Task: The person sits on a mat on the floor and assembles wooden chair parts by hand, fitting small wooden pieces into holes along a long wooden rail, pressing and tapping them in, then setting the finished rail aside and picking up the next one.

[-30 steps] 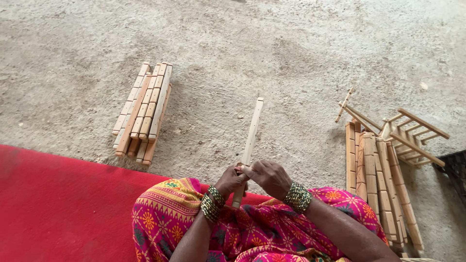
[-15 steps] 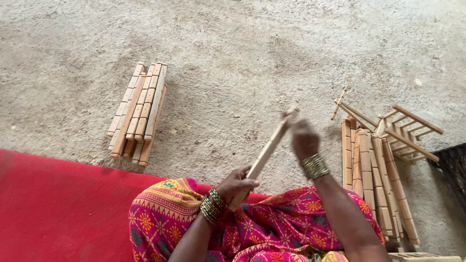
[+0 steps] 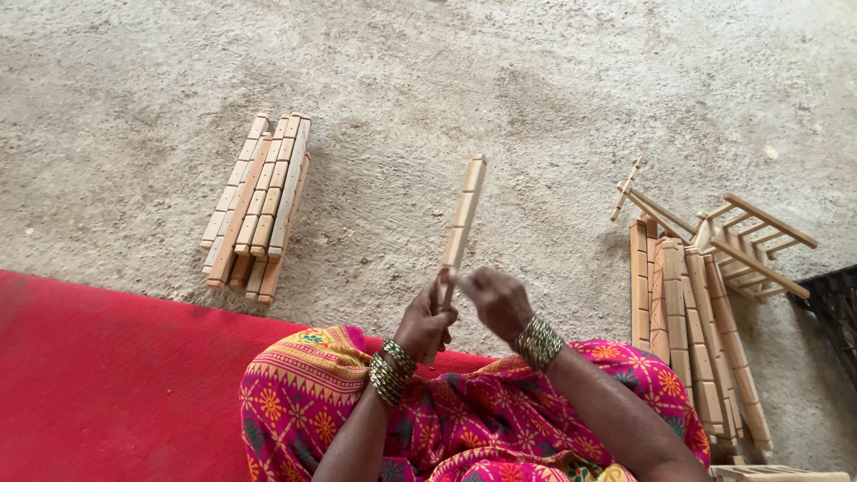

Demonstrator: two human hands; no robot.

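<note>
fingers of the left hand (image 3: 427, 323) grip the wooden stick (image 3: 461, 223), its long axis toward 12 o'clock; right hand (image 3: 496, 302) loosely curled just beside, at 3 o'clock.

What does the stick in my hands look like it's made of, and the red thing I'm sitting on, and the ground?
The stick looks like pale, unpainted wood: matte tan with notches cut along it, like the stack on the ground. The red mat seems to be felt or low-pile carpet, going by its flat, fuzzy, even surface. The ground looks like rough, dusty concrete or packed earth; which one is hard to tell.
</note>
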